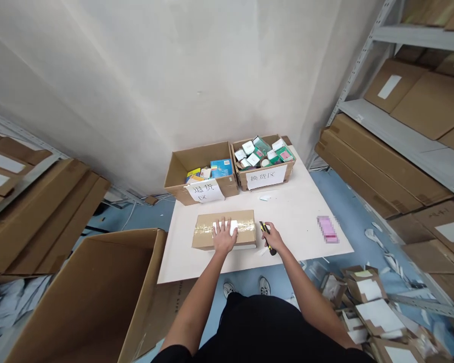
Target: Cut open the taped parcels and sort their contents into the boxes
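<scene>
A closed cardboard box [204, 231] with clear tape along its top lies on the white table [295, 222]. My left hand [224, 236] rests on it with fingers spread, partly over a white label [232, 226]. Just right of the box, my right hand [273, 238] is wrapped around a yellow and black utility knife [265, 231], which points away from me. The knife is apart from the box. Whether its blade is out is too small to tell.
Behind stand two open cartons with handwritten signs: the left carton [174, 191] holds colourful packets, the right carton [291, 171] small green-and-white boxes. A pixelated pink item [328, 229] lies rightward. A large open carton [151, 282] stands left; shelves [386, 116] flank both sides.
</scene>
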Tool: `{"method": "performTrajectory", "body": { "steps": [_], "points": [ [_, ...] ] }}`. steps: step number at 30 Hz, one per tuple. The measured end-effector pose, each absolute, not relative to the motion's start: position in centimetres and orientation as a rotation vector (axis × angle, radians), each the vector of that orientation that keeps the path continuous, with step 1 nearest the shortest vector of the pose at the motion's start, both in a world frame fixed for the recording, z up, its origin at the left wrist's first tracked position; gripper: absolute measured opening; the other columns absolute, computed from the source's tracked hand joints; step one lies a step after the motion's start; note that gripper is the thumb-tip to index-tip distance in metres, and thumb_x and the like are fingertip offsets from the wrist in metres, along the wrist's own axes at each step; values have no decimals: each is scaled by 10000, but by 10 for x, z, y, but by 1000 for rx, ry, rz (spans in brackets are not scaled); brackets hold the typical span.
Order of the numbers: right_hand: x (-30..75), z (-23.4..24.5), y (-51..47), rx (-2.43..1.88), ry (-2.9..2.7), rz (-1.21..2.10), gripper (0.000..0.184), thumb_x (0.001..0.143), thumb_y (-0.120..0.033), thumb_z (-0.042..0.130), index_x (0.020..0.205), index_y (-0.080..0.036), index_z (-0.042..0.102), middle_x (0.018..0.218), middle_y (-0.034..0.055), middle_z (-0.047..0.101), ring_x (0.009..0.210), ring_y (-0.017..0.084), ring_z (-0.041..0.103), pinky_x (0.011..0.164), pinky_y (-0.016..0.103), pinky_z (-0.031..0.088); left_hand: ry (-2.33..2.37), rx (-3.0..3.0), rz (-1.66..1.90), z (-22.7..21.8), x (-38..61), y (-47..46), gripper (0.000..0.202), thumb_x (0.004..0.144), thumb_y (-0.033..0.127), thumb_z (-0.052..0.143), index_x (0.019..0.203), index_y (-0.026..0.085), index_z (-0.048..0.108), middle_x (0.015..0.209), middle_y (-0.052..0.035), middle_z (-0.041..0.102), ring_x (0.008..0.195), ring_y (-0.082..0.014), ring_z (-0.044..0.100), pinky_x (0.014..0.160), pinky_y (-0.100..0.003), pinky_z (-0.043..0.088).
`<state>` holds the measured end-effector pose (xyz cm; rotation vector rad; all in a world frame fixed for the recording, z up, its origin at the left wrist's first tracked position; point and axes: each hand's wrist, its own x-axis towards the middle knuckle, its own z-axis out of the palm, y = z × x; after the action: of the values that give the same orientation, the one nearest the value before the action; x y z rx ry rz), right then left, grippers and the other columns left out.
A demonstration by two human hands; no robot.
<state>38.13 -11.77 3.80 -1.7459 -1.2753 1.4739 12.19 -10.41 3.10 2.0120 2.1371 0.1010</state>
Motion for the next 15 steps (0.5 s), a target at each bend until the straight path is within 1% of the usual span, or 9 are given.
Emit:
{"method": "performTrajectory", "body": {
  "steps": [5, 9, 12, 15],
  "points": [
    [375, 55, -110, -1777, -1444, 1423, 400, 979, -193, 519, 1360, -271, 427, 893, -32, 723, 457, 101, 613, 569, 196, 493, 2175, 1973, 141, 33, 134, -113, 748, 1027, 635, 263, 1684, 279, 228, 1754, -22, 224, 1631, -351, 33, 1312, -591, 44],
    [365, 60, -100, -1824, -1501, 1382, 361, 983, -169, 493, 1326, -266, 437, 882, -29, 704, 462, 96, 612, 540, 178, 473, 2164, 1958, 179, 38, 135, -111, 746, 1029, 610, 288, 1688, 269, 210, 1756, -28, 218, 1628, -362, 46, 1309, -600, 47],
    [364, 60, -95, -1826, -1487, 1373, 337, 969, -181, 501, 1291, -270, 452, 863, -40, 682, 443, 90, 594, 506, 173, 460, 2154, 1968, 197, 38, 135, -111, 746, 1030, 606, 292, 1687, 261, 217, 1759, -29, 207, 1627, -364, 49, 1310, -594, 49],
    [368, 58, -97, -1741, -1404, 1452, 336, 940, -212, 525, 1262, -283, 456, 782, -74, 636, 436, 104, 589, 486, 186, 473, 2163, 1979, 200, 36, 135, -111, 746, 1031, 612, 283, 1686, 258, 225, 1759, -31, 205, 1627, -362, 53, 1311, -588, 50]
  ]
}}
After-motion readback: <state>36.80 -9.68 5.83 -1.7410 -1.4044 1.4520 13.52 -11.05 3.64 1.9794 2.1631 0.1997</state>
